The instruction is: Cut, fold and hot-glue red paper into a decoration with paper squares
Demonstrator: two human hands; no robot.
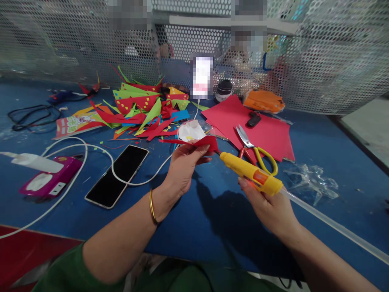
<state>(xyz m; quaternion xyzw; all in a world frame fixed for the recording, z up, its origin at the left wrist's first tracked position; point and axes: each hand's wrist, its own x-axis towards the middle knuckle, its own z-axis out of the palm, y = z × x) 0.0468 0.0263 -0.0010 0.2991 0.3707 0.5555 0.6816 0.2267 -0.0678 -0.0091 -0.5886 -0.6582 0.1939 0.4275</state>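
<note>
Here's the left grip (184, 168), pinched shut between thumb and fingers on a folded piece of red paper (212, 142), held up just above the middle of the desk (340, 142), a long thin strip of it pointing off to the left. And the right grip (270, 207), wrapped around a yellow glue gun (247, 169), its dark nozzle right at the red paper's edge; whether it touches, I can't tell. A clear glue stick (331, 225) runs out of the back toward the lower right. A gold bangle (152, 207) circles the left wrist.

Just beyond the gun, scissors (245, 136), blades slightly apart, one red handle, one yellow, rest on the red sheets (217, 115), with a black key fob (254, 119) beside them. An orange packet (264, 101) sits behind, and a clear plastic piece (316, 180) lies off to the right.

Over on the left, a dark-screened phone (121, 172), crossed by a white cable (146, 183), then a purple power block (69, 172) carrying a white plug (39, 161). Behind those, a tangled heap of paper cuttings (136, 104), red, green, orange and blue, beside a printed packet (77, 123). At the back, a lit screen (202, 75), blurred out, stands before the perforated metal panel (91, 48).
</note>
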